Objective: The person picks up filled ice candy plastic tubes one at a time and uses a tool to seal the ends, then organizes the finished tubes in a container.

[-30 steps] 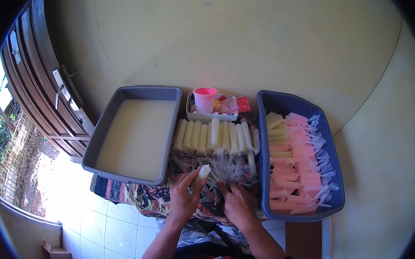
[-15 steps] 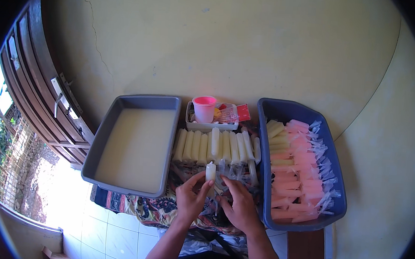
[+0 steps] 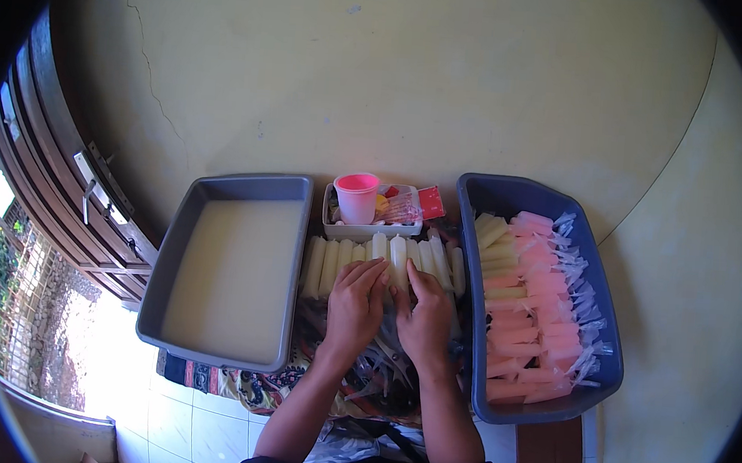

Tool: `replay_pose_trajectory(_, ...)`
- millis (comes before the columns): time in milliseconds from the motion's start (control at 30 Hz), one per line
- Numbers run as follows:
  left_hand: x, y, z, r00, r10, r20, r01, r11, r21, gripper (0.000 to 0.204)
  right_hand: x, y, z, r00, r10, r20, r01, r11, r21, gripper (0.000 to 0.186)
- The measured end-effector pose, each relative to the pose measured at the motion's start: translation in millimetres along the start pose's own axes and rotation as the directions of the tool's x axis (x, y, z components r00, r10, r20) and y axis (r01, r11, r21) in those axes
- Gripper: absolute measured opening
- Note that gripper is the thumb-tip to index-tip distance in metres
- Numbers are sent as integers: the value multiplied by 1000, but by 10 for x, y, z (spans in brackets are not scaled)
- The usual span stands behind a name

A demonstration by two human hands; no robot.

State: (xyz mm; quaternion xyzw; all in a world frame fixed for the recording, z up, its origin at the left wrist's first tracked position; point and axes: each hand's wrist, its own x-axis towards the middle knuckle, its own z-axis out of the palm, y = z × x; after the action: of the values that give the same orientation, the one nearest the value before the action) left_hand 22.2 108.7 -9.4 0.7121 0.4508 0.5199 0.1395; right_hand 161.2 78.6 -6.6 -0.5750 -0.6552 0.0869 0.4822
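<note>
A row of pale, milky filled plastic tubes point(image 3: 329, 267) lies side by side on the patterned cloth. Another filled plastic tube point(image 3: 398, 257) rests over the middle of the row, slightly raised. My right hand point(image 3: 424, 317) is closed around its lower part, index finger along one side and thumb near its bottom end. From the other side, my left hand point(image 3: 357, 304) reaches in with fingers stretched over the neighbouring tube point(image 3: 379, 246), fingertips close to the held one. The hands hide the tubes' lower ends.
A grey basin point(image 3: 149, 302) of whitish liquid stands left. A blue-grey tub point(image 3: 611, 360) with pink and pale tied tubes stands right. Behind the row, a pink cup point(image 3: 356, 200) sits in a white tray point(image 3: 371, 232). Patterned cloth point(image 3: 265, 392) covers the support; a wall rises behind.
Both hands have moved forward, away from me, over the row. The tube that my left hand held upright is now over the row, in my right hand. The view has shifted slightly.
</note>
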Motion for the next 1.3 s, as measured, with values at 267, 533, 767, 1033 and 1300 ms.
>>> replay_pose_trajectory(267,-20,-288,197,995,78,64,-81,996,44,30,135,215,322,999,24,-30,-27,992,-123,43)
replay_pose_trajectory(533,-37,-294,197,994,77,82,-78,997,16,30,78,270,367,1000,14,12,-12,993,-119,44)
replay_pose_trajectory(767,-42,-322,208,992,100,82,-104,993,46,32,76,257,335,996,54,70,-46,993,-108,50)
replay_pose_trajectory(1033,-54,-288,164,994,77,76,-79,997,19,31,25,268,233,997,23,74,-16,996,-89,54)
replay_pose_trajectory(1300,-433,230,-113,998,-24,56,27,998,-53,32,-308,-223,-305,1000,-24,9,23,998,52,59)
